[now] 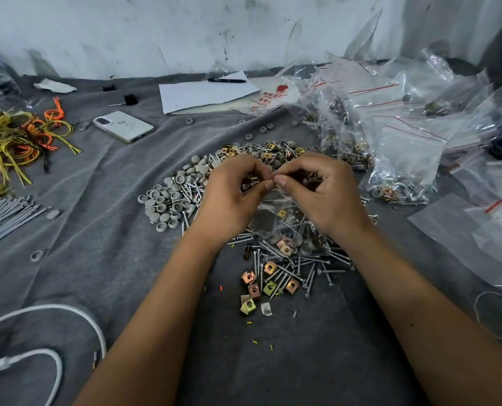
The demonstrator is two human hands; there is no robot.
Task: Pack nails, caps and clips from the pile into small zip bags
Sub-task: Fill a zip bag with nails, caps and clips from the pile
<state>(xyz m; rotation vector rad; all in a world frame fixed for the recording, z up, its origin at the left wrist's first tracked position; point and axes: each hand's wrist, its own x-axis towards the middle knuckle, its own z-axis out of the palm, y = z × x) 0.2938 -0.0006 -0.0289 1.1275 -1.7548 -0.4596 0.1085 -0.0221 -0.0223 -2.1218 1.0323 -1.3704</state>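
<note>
A small clear zip bag (pixel 284 221) hangs between my hands above the pile, with nails, a yellow clip and grey caps inside it. My left hand (pixel 229 197) and my right hand (pixel 320 194) both pinch its red-lined top edge, fingertips nearly touching. Below and around lie loose nails (pixel 287 273), gold and green metal clips (pixel 254 284) and grey round caps (pixel 167 200) on the grey cloth.
Filled zip bags (pixel 390 159) heap up at the right, with flat zip bags (pixel 472 227) nearer. A phone (pixel 123 126), paper (pixel 205 93) and a pen (pixel 227 80) lie at the back. Yellow and orange ties (pixel 18 139) and grey rods (pixel 3 218) are left; a white cable (pixel 68 315) curls front left.
</note>
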